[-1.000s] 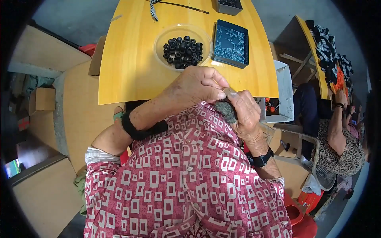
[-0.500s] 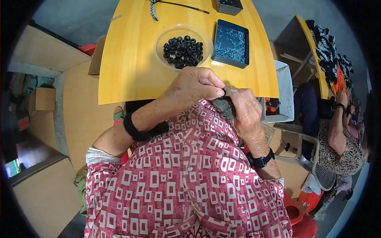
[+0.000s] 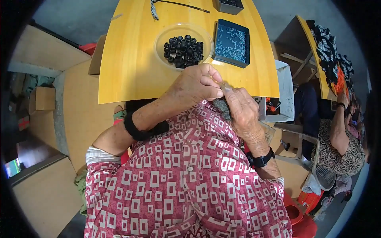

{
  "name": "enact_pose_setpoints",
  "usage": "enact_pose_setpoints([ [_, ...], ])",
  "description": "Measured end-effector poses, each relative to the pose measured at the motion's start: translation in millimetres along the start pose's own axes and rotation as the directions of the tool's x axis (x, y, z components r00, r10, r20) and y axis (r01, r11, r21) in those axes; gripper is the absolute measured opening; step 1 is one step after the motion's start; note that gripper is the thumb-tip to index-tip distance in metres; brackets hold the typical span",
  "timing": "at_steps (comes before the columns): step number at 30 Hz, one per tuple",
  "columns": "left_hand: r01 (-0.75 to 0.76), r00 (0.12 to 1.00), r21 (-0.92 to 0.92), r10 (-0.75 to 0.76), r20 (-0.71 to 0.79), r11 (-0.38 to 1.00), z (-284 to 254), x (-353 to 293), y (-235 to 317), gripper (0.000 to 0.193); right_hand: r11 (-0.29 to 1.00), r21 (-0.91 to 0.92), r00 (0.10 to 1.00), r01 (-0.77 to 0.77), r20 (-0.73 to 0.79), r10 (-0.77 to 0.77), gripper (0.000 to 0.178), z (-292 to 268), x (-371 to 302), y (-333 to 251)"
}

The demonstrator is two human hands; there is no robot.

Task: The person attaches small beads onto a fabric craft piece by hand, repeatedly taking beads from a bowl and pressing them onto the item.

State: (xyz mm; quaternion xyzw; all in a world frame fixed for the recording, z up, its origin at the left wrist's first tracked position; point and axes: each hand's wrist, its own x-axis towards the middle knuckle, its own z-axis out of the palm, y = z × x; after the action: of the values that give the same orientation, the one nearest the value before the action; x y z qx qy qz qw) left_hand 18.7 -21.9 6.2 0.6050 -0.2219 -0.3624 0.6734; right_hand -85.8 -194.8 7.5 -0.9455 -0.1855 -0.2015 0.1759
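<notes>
Both hands meet just off the table's near edge, fingertips almost touching. My left hand (image 3: 195,85) is closed in a pinch; whatever lies between its thumb and forefinger is hidden or too small to name. My right hand (image 3: 244,109) is closed too, its thumb and finger pinching close by. A dark grey fuzzy piece (image 3: 222,107) hangs under the fingertips against the right palm, partly covered. Just beyond my left hand, a clear round dish (image 3: 158,37) holds many black ring-like beads (image 3: 182,49). Right of it lies a dark rectangular tray (image 3: 247,47) with tiny shiny bluish beads (image 3: 231,41).
The yellow table (image 3: 127,55) also bears a thin dark rod (image 3: 184,6) with a black-and-white braided cord (image 3: 154,10), and a small grey box (image 3: 229,5). A white bin (image 3: 283,91) stands at the right. Another person (image 3: 337,142) sits at a further table, right.
My fingertips have shifted slightly and drawn together. A small black ring seen between them earlier is now hidden. The dish and tray have stayed put.
</notes>
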Motion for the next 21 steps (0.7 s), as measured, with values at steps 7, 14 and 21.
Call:
enact_pose_setpoints([
  [7, 0.136, 0.988, -0.092, -0.128, 0.084, 0.986, 3.4, -3.8, 12.9, 0.046, 0.987, 0.117, 0.985, 0.107, -0.147, -0.090, 0.039, 1.3, -5.6, 9.8],
  [14, 0.106, 0.992, -0.070, -0.101, 0.071, 0.992, 7.7, -4.5, 19.5, 0.046, 0.988, 0.095, 0.967, 0.124, -0.234, -0.099, 0.037, 2.0, -3.6, 10.1],
  [21, 0.065, 0.998, -0.210, -0.062, 0.021, 0.976, 12.0, -6.6, 15.6, 0.045, 0.990, 0.071, 0.968, 0.120, -0.232, -0.101, 0.038, 3.1, 0.1, 11.6],
])
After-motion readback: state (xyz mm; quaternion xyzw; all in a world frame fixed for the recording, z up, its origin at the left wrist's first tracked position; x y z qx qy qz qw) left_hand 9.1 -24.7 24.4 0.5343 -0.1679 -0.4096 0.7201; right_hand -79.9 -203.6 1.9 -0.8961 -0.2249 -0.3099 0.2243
